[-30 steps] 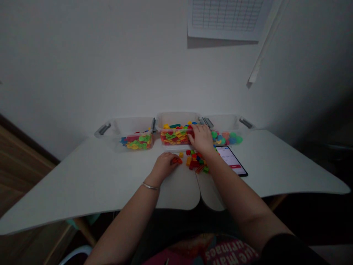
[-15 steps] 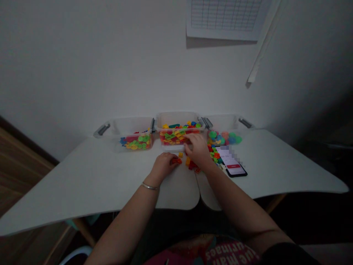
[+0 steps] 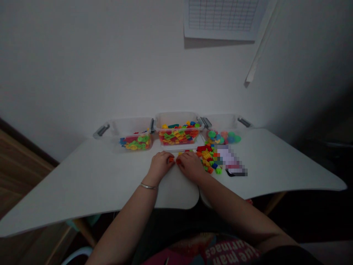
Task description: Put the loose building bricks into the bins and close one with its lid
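Over the front middle of the table, my left hand (image 3: 160,165) is closed on an orange-red toy brick (image 3: 171,159), which shows at the fingertips. Just to its right, my right hand (image 3: 191,165) pinches a red toy brick (image 3: 178,161), partly covered by the fingers. The two bricks are close, with a small gap between them. Beyond the right hand lies a loose pile of bricks (image 3: 207,155) in red, yellow, green, orange and blue. A yellow piece peeks out behind the right fingers.
Against the wall stand three clear boxes: the left box (image 3: 132,127), the middle box (image 3: 176,117) full of bricks, and the right box (image 3: 223,121) with rounded pieces. A phone (image 3: 230,160) lies right of the pile. The table (image 3: 118,180) has a seam near its front.
My right hand has come down and toward me from in front of the middle box, meeting my left hand. More of the brick pile is uncovered. The left hand has barely shifted.
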`<move>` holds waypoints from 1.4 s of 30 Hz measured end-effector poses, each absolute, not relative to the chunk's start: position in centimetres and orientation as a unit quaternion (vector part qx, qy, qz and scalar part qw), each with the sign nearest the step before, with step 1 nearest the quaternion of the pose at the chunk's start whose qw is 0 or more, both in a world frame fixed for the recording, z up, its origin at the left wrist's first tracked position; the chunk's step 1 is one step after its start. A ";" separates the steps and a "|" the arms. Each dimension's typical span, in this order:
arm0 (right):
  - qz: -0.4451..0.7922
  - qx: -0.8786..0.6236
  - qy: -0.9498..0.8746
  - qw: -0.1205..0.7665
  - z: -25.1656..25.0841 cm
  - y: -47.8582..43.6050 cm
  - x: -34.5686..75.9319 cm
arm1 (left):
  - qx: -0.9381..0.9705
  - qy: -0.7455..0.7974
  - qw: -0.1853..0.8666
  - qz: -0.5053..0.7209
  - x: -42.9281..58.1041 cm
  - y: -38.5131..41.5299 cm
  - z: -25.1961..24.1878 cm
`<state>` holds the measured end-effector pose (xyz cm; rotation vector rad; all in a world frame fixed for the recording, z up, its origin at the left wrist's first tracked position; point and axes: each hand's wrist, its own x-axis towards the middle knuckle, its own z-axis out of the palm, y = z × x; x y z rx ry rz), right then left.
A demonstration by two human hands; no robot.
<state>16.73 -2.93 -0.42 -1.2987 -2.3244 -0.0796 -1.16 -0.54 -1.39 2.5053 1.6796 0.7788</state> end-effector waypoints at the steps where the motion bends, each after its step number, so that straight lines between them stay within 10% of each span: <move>1: -0.031 -0.476 -0.847 0.235 -0.5 -2.9 16.7 | 0.798 0.549 0.013 0.249 -1.1 -0.7 -1.2; 15: 0.004 -0.500 -0.837 0.222 -0.3 -2.9 16.6 | 0.772 0.584 0.038 0.248 -1.1 -1.0 -0.7; 27: -0.032 -0.421 -0.731 0.535 4.1 0.6 20.8 | 0.788 0.563 0.039 0.248 -1.2 -1.0 -0.8; 42: -0.090 -0.523 -0.681 0.505 6.8 5.7 21.5 | 0.779 0.571 0.063 0.251 -1.0 -1.0 -0.4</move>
